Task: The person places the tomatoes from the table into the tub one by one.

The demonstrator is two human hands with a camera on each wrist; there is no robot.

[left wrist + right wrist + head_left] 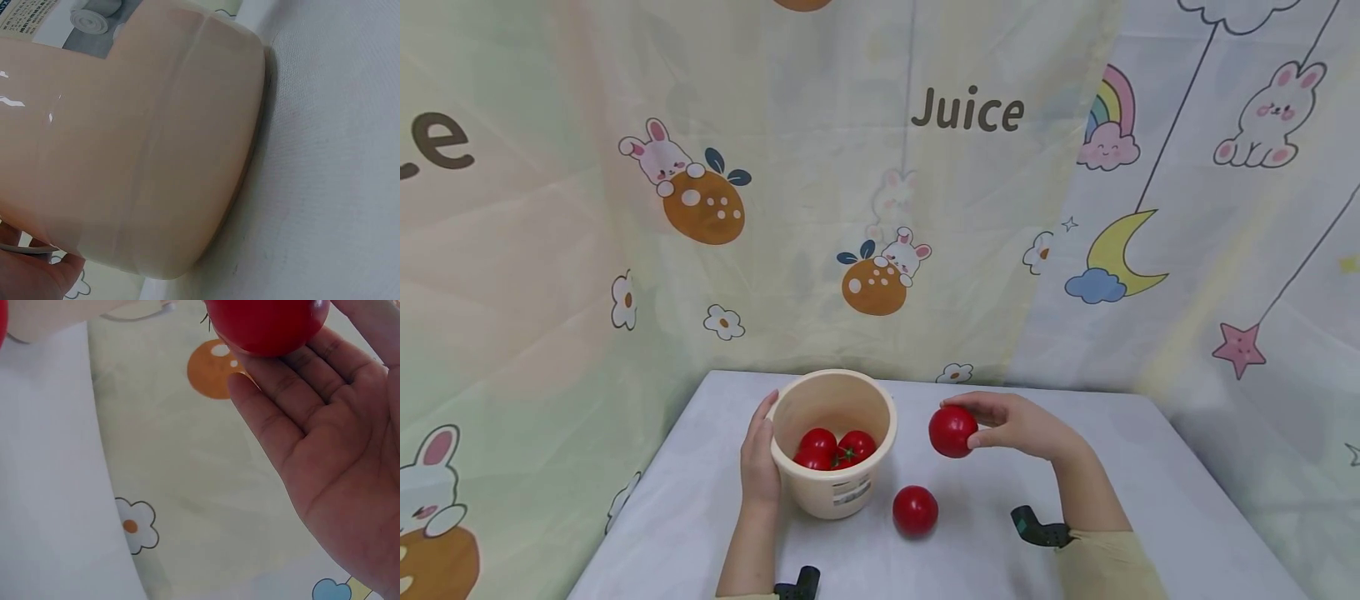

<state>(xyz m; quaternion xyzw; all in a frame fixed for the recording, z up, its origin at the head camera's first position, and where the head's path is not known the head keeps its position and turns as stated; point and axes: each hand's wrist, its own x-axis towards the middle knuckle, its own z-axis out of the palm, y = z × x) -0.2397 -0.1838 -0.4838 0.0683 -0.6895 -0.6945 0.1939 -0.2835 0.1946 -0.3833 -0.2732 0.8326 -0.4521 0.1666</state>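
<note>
The right hand (1015,425) pinches a red tomato (952,431) at its fingertips above the desk (1150,500), just right of the cream tub (833,442), while the left hand (758,467) lies with straight fingers against the tub's side. With so light a fingertip hold, the tomato could slip and roll off toward the loose tomato (915,510). The right wrist view shows the palm well clear behind the fruit; only the head view shows three tomatoes inside the tub.
</note>
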